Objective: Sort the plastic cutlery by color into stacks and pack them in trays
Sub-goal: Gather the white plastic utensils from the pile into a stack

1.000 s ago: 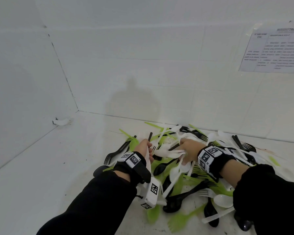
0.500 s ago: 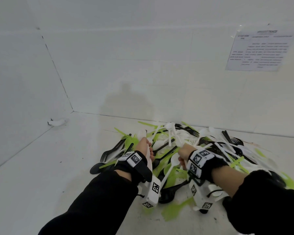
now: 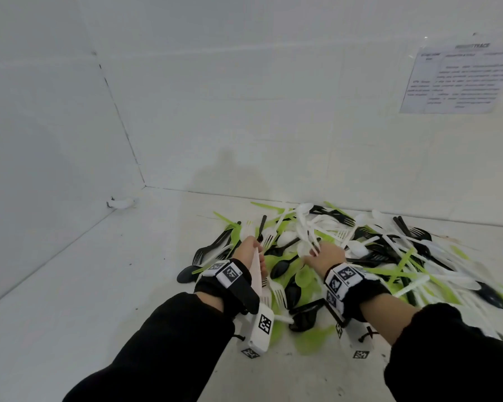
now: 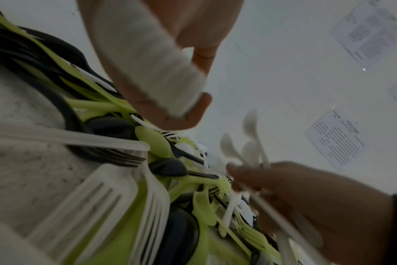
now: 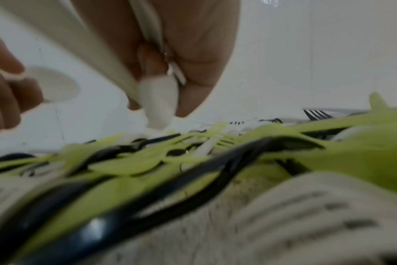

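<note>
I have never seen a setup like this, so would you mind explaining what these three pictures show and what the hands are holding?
There is no machine here: a person in black sleeves wears one camera on the head and one on each wrist. The head view looks down at both hands over a white surface with a mixed pile of white, black and lime-green plastic cutlery. The wrist views look along each hand from underneath, so the fingers appear large and blurred. The left hand grips a stack of white plastic handles. The right hand holds several white plastic spoons; the left wrist view shows their bowls sticking up from its fingers. A printed sheet is stuck on the white wall. No trays are visible.
</note>
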Tool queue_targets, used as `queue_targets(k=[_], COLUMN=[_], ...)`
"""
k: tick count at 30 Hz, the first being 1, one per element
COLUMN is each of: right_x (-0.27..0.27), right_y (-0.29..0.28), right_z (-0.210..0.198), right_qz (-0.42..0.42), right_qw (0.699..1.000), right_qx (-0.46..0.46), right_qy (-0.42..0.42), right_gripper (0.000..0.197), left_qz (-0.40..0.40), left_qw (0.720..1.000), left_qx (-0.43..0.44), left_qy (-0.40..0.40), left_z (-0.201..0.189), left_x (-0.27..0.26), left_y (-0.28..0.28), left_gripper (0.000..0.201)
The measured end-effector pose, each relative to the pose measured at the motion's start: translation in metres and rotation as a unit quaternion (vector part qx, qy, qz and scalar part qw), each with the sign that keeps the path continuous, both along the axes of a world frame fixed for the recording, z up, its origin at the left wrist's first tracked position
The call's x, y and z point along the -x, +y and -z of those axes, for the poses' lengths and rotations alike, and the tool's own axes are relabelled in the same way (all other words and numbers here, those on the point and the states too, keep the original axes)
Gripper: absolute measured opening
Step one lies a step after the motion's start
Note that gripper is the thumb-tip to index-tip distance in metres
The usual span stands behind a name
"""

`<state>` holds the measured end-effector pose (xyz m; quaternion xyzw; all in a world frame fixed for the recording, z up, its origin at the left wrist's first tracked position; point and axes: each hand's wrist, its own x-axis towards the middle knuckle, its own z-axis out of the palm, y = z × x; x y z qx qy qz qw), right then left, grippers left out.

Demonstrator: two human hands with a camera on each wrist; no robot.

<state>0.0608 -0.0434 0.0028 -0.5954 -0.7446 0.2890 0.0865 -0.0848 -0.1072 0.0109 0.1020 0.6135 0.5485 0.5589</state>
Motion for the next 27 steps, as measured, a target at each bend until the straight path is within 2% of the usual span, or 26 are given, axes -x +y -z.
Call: queue_targets(k=[2, 4, 7, 10, 12, 14, 17, 21, 25, 27], right_x=[-0.003, -0.001, 0.006, 0.003, -0.004, -0.012, -0.022, -0.037, -0.057, -0.066], right_y=[-0.003, -0.007, -0.016, -0.020, -0.020, -0.020, -0.018, -0.017, -0.015, -0.013], right_z=[-0.010, -0.019, -0.021, -0.019, -0.020, -0.020, -0.020, -0.017, -0.015, -0.017], right_qz=[0.011, -0.013, -0.021, 0.025, 0.044, 0.054, 0.076, 0.079, 0.087, 0.089], right_qw=[0.993, 0.979, 0.972, 0.963, 0.957, 0.954, 0.954, 0.954, 0.955, 0.959], right_qx=[-0.027, -0.021, -0.002, -0.006, -0.002, 0.007, 0.002, 0.005, 0.009, -0.005], right_qy=[0.111, 0.202, 0.234, 0.267, 0.288, 0.295, 0.289, 0.289, 0.284, 0.268], right_gripper=[0.028, 0.016, 0.021, 0.017, 0.015, 0.018, 0.020, 0.018, 0.012, 0.021], left_qz=[0.007, 0.020, 0.040, 0.032, 0.048, 0.063, 0.063, 0.075, 0.119, 0.111], left_qw=[1.000, 1.000, 0.998, 0.997, 0.993, 0.986, 0.981, 0.985, 0.984, 0.987], left_qx=[-0.005, -0.017, -0.046, -0.065, -0.093, -0.119, -0.128, -0.113, -0.095, -0.084], left_qy=[-0.002, -0.009, -0.021, -0.026, -0.060, -0.101, -0.131, -0.106, -0.087, -0.075], left_z=[0.001, 0.001, -0.003, -0.003, -0.005, -0.006, -0.009, -0.006, -0.008, -0.007], left_x=[-0.005, -0.015, -0.036, -0.053, -0.063, -0.072, -0.087, -0.103, -0.118, -0.128], left_y=[0.000, 0.004, 0.012, 0.021, 0.023, 0.025, 0.023, 0.024, 0.022, 0.020], left_gripper=[0.023, 0.023, 0.027, 0.031, 0.037, 0.046, 0.047, 0.039, 0.037, 0.038])
